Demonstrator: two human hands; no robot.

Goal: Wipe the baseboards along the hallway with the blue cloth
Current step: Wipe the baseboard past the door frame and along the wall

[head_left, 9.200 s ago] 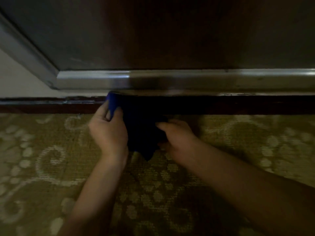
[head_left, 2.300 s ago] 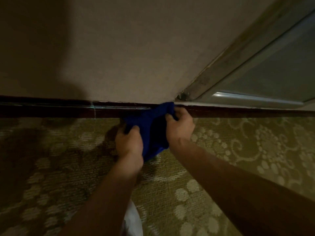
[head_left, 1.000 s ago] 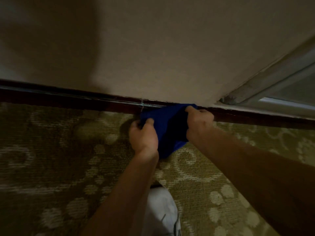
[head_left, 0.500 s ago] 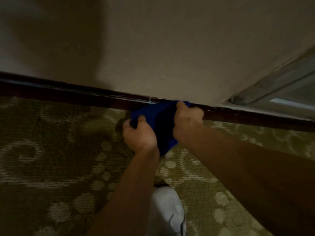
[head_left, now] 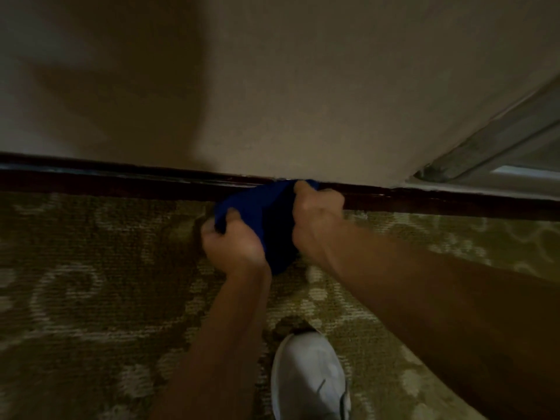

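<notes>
Against the dark wooden baseboard (head_left: 121, 183), where beige wall (head_left: 303, 86) meets patterned green carpet (head_left: 91, 283), a blue cloth (head_left: 260, 213) is stretched between two hands. Left hand (head_left: 233, 247) grips its lower edge; right hand (head_left: 316, 210) grips its upper edge at the baseboard. A white sneaker (head_left: 309, 377) stands below; a metal door frame (head_left: 500, 147) sits at right.

A plain beige wall (head_left: 303, 86) is shown in dim light, with a broad shadow (head_left: 106, 86) cast across its left part. The floor is covered by an olive carpet (head_left: 91, 283) with pale scroll patterning. At right, what appears to be a metal door frame (head_left: 497, 140) is seen.
</notes>
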